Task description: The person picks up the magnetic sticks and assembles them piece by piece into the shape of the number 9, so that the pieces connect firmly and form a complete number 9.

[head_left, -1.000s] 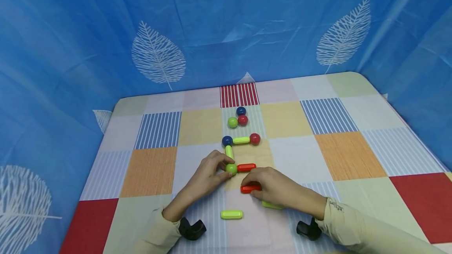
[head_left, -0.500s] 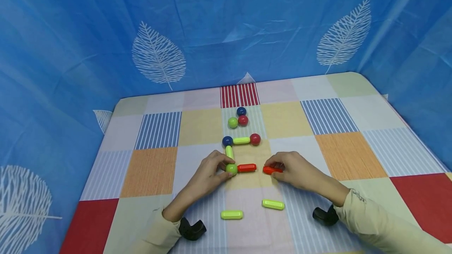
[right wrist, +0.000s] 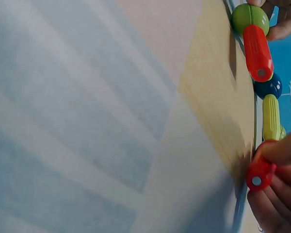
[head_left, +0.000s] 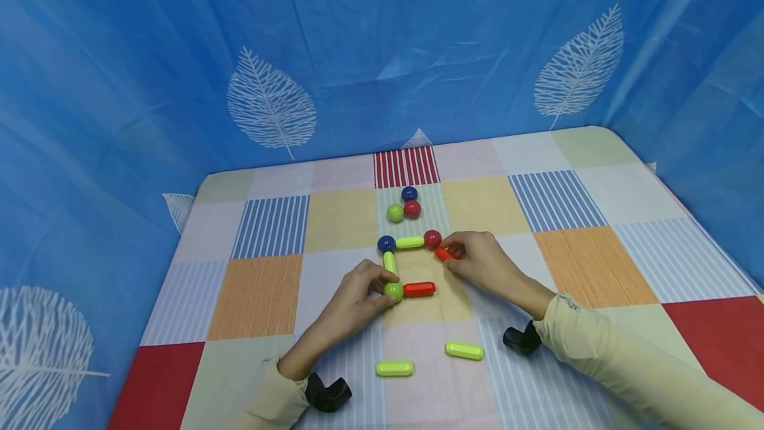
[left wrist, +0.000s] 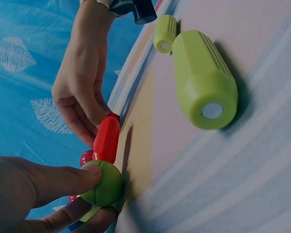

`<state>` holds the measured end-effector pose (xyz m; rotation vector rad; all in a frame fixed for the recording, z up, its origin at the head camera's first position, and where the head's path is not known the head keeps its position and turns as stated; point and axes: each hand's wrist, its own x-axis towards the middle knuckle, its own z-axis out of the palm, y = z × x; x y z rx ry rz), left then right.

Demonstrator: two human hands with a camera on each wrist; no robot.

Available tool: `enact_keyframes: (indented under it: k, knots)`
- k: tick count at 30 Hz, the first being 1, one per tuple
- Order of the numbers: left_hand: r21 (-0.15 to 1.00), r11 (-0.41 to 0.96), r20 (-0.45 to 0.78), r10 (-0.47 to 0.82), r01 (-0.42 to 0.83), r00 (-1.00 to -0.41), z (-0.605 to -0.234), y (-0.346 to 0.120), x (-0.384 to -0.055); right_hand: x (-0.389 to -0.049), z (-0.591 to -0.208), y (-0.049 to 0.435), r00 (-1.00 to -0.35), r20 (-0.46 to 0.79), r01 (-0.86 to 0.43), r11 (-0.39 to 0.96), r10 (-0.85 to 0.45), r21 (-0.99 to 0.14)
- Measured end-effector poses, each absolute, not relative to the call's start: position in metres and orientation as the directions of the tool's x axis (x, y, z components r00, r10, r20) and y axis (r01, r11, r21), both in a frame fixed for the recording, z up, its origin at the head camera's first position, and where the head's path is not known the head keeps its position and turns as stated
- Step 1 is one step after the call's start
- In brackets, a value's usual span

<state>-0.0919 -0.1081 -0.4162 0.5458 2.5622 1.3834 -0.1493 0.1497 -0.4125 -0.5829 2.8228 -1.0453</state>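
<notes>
In the head view my left hand (head_left: 358,294) pinches a green ball (head_left: 393,291) between thumb and fingers. A red rod (head_left: 420,289) sticks out rightward from that ball, and a yellow-green rod (head_left: 390,262) runs from it to a blue ball (head_left: 386,244). Another yellow-green rod (head_left: 410,243) links the blue ball with a red ball (head_left: 432,239). My right hand (head_left: 486,264) pinches a second red rod (head_left: 444,254), its far end right at the red ball. A round metal disc (right wrist: 256,181) shows in this rod's near end in the right wrist view.
Two loose yellow-green rods, a left one (head_left: 394,368) and a right one (head_left: 464,350), lie nearer the front. Behind the joined pieces sit a blue ball (head_left: 409,194), a red ball (head_left: 412,209) and a green ball (head_left: 395,212). A blue curtain (head_left: 382,71) hangs behind the patchwork-covered table (head_left: 579,198).
My right hand has carried the second red rod from near the right loose yellow-green rod, first rightward, then away to the red ball. My left hand stays at the green ball.
</notes>
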Motion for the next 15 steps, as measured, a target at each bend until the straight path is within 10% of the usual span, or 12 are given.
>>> enact_keyframes:
  k: [15]
  knots:
    - [0.827,0.507,0.023,0.401,0.243,-0.916,-0.4176,-0.1074,-0.0913,-0.1509,-0.4109,0.1456,-0.970,-0.054,-0.117,0.649,-0.238,-0.752]
